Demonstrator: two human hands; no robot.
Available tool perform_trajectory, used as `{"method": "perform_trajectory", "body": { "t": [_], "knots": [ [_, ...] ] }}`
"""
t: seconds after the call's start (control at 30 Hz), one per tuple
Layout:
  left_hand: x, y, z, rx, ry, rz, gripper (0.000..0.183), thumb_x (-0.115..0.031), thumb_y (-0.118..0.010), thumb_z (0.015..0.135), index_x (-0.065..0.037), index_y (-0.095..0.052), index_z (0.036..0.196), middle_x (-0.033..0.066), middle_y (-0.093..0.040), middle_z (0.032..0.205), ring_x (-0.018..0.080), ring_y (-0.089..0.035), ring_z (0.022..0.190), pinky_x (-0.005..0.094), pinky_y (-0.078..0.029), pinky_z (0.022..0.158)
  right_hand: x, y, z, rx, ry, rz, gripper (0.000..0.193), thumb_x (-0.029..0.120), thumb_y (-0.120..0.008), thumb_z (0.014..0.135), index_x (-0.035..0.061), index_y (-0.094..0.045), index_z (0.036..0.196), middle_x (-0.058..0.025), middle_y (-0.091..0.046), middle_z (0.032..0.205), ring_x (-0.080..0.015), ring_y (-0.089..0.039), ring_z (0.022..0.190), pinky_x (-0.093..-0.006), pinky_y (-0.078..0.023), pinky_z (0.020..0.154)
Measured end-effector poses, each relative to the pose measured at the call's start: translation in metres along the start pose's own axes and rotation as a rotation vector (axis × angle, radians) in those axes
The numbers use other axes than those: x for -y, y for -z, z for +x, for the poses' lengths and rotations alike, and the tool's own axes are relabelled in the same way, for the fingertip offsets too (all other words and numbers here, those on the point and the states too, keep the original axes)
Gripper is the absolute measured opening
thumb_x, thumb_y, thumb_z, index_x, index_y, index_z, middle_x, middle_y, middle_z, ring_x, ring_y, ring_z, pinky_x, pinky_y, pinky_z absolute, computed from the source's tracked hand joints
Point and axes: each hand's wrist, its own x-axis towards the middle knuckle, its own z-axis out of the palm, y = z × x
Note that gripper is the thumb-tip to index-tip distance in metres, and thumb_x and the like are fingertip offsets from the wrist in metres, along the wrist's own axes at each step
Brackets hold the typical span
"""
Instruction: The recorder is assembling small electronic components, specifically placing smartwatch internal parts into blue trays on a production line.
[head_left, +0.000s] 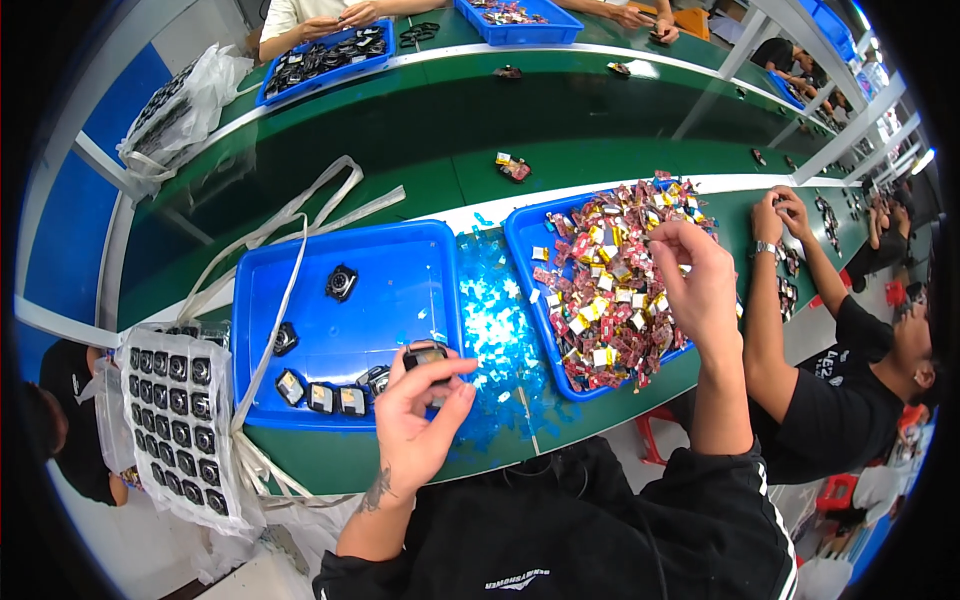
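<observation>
My left hand [425,415] holds a small black square case [424,357], like a smartwatch housing, between thumb and fingers over the right edge of a blue tray [340,240]. In that tray lie several similar black housings [341,283], some along its near side with pale inserts [321,398] showing. My right hand [697,285] is above a second blue tray [530,262], heaped with small red circuit boards that have white and yellow parts [600,300]. Its fingers are curled with the tips together; whatever is between them cannot be made out.
Shiny blue film pieces [497,320] litter the green table between the trays. At left are a plastic-wrapped tray of black housings [175,410] and white straps [300,215]. A person [830,390] works close on my right. Beyond is a green conveyor belt [420,115] carrying loose parts.
</observation>
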Motion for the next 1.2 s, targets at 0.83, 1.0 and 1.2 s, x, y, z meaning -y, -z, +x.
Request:
{"method": "perform_trajectory", "body": {
  "t": [0.83, 1.0, 1.2],
  "knots": [
    [-0.007, -0.015, 0.013, 0.163, -0.266, 0.287, 0.013, -0.007, -0.08, 0.075, -0.005, -0.075, 0.087, 0.0116, -0.058, 0.102, 0.0216, -0.062, 0.092, 0.0311, -0.05, 0.078, 0.071, -0.029, -0.049, 0.702, -0.328, 0.933, 0.011, 0.009, -0.064, 0.093, -0.0024, -0.064, 0.095, -0.0044, -0.066, 0.088, -0.0073, -0.063, 0.078, -0.0216, -0.053, 0.065],
    [-0.001, -0.015, 0.009, 0.088, -0.29, 0.33, 0.015, 0.0, -0.08, 0.071, -0.004, -0.075, 0.085, 0.0114, -0.058, 0.101, 0.0192, -0.061, 0.09, 0.0279, -0.049, 0.074, 0.072, -0.034, -0.044, 0.794, -0.381, 0.953, 0.011, 0.012, -0.06, 0.096, 0.0011, -0.061, 0.097, -0.0004, -0.063, 0.082, -0.0056, -0.06, 0.079, -0.0219, -0.051, 0.063],
    [0.001, -0.008, 0.011, 0.113, -0.353, 0.415, 0.017, -0.004, -0.079, 0.074, -0.007, -0.075, 0.09, 0.0118, -0.058, 0.102, 0.0249, -0.063, 0.088, 0.0332, -0.052, 0.074, 0.066, -0.044, -0.036, 1.07, -0.342, 0.982, 0.016, 0.017, -0.054, 0.099, 0.003, -0.06, 0.093, 0.0009, -0.06, 0.079, -0.0042, -0.055, 0.073, -0.022, -0.047, 0.059]
  ]
}}
